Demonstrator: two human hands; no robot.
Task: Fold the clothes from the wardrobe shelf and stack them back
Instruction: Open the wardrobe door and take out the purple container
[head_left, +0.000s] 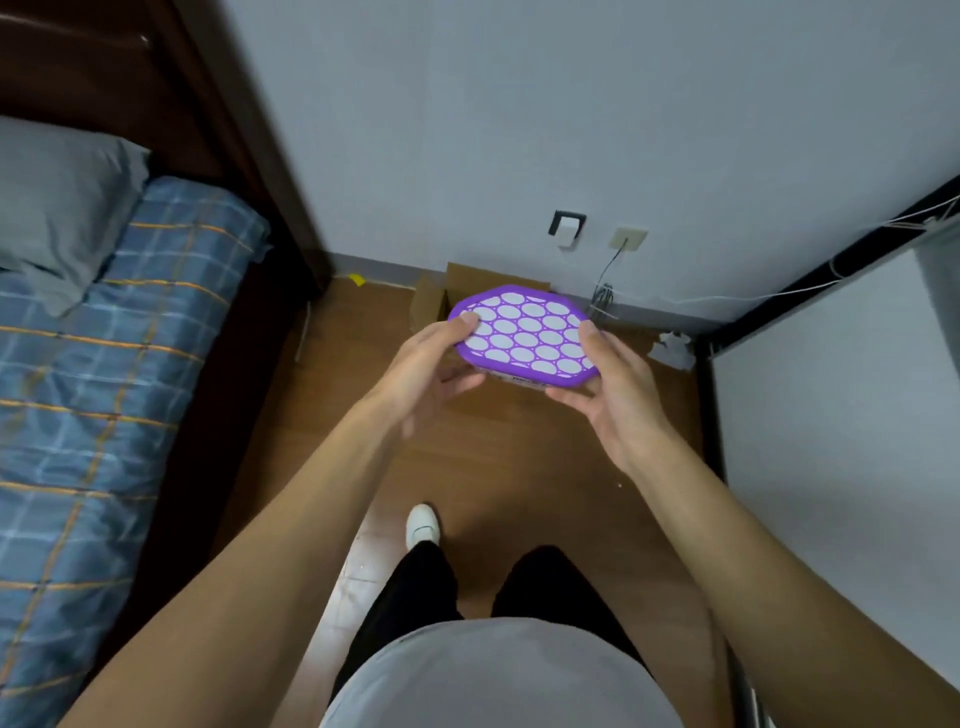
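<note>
Wooden floor (519, 457) below; over the brown cardboard box (431, 306), left hand (431, 364) and right hand (618, 384) grip a flat purple plastic container (524, 332), lattice lid showing white ovals.

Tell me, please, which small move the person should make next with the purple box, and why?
Probably set the purple-lidded box down, perhaps in the cardboard box on the floor beyond it. The left hand and the right hand both grip its edges, so neither is free for folding, and no clothes are in view.
</note>
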